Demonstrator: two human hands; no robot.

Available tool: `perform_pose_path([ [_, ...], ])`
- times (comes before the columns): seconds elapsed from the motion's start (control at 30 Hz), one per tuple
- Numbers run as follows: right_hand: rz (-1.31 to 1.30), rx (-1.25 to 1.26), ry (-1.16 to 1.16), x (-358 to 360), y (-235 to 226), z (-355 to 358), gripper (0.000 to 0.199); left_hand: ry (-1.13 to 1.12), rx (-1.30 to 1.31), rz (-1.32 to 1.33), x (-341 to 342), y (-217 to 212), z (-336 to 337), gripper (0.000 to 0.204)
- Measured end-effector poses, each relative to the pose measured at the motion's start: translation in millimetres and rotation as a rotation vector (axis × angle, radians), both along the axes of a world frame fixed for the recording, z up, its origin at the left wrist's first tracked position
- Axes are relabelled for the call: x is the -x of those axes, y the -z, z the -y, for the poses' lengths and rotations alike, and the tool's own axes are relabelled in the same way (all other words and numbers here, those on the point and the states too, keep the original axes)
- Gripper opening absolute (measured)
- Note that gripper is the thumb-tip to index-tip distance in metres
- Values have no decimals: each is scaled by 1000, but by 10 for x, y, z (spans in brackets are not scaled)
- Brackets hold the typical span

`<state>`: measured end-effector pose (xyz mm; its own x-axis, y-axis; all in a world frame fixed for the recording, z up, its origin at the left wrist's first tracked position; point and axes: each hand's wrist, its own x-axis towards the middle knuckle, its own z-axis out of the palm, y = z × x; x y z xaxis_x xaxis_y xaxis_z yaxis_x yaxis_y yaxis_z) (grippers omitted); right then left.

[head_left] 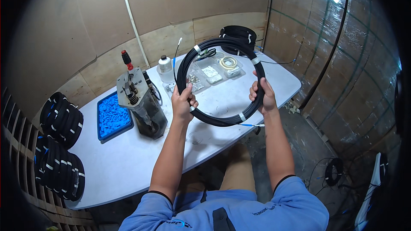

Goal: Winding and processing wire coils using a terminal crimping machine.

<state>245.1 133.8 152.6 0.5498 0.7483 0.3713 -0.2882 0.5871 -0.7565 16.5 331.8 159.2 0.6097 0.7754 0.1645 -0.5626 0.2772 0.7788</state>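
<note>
I hold a round coil of black cable [222, 42] upright over the white table [128, 158]. White bands bind the coil at several spots, and a blue-and-white connector end sticks out at its lower right. My left hand [183, 102] grips the coil's left side. Gripping the right side is my right hand [262, 95]. A thin loose cable end with a white tip rises from the coil's upper left.
On the table stand a metal press tool [139, 102], a blue tray of small blue parts [112, 116], a white bottle [165, 68] and clear compartment boxes [214, 73]. Stacked black coils lie at the left [62, 119] and at the far end [238, 34]. Another coil rests on the floor [333, 172].
</note>
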Motion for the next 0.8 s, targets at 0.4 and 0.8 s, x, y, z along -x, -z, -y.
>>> perform_pose_path([
  [0.4, -360, -91, 53, 221, 134, -4, 32, 37, 106, -43, -211, -7, 5, 22],
  [0.8, -299, -129, 247, 377, -646, -93, 34, -481, -1570, -213, 4, -285, 414, 78],
])
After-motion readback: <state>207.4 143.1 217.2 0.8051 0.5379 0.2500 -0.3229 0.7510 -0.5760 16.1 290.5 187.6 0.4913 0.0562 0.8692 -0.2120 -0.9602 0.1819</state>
